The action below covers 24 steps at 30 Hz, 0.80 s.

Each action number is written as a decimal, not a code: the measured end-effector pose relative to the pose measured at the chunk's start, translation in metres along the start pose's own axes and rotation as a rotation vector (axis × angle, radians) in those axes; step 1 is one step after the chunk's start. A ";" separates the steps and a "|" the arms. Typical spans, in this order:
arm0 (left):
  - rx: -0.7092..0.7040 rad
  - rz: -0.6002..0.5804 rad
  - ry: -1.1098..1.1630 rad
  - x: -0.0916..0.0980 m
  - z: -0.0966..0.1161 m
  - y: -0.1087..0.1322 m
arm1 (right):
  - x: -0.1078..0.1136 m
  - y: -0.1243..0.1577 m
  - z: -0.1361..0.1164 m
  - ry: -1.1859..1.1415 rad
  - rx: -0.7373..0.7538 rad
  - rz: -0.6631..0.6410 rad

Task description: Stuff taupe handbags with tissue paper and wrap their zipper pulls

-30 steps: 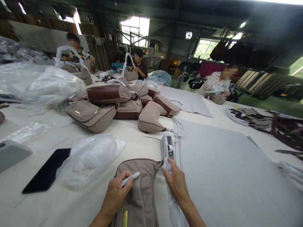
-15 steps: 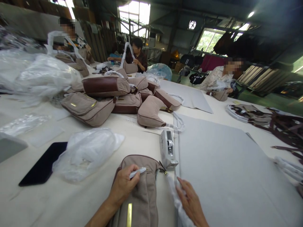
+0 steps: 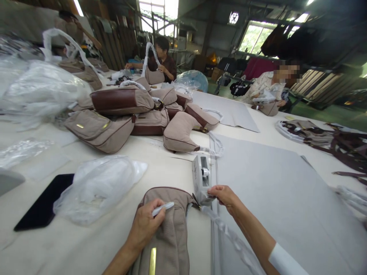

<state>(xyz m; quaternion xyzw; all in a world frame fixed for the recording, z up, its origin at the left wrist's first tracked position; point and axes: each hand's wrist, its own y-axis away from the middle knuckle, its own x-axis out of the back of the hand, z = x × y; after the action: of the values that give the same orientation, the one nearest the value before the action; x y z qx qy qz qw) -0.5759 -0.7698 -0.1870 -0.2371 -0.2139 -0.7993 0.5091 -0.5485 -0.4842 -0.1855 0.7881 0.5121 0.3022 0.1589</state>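
Observation:
My left hand (image 3: 147, 221) rests on a taupe fabric handbag (image 3: 172, 240) with dark piping and a gold bar. Between its thumb and fingers is a narrow white wrapped strip (image 3: 163, 208), whose kind I cannot make out. My right hand (image 3: 223, 195) pinches at the front lip of a grey tape dispenser (image 3: 200, 179), where the tape end sits; the clear tape itself hardly shows. From the bag's metal ring, a strap in white wrapping (image 3: 229, 229) runs down to the right, under my right forearm.
A crumpled plastic bag (image 3: 100, 187) lies partly over a black flat panel (image 3: 43, 202) at left. Taupe handbags (image 3: 123, 99) are piled behind. Grey sheets (image 3: 272, 191) cover the table's right side, with dark straps (image 3: 346, 147) beyond. Co-workers (image 3: 164, 65) sit across the table.
My right hand has moved up from the wrapped strap to the tape dispenser's front, its fingers closing into a pinch. My left hand still holds the white strip over the handbag.

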 end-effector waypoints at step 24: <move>0.020 -0.022 0.024 0.003 -0.002 -0.003 | -0.022 0.052 0.048 -0.387 -0.130 0.074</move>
<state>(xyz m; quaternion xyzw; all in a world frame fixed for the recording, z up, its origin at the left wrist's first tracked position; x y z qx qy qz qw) -0.5803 -0.7721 -0.1870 -0.2199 -0.2185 -0.8055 0.5050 -0.4869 -0.5239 -0.2001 0.8379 0.4220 0.1832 0.2937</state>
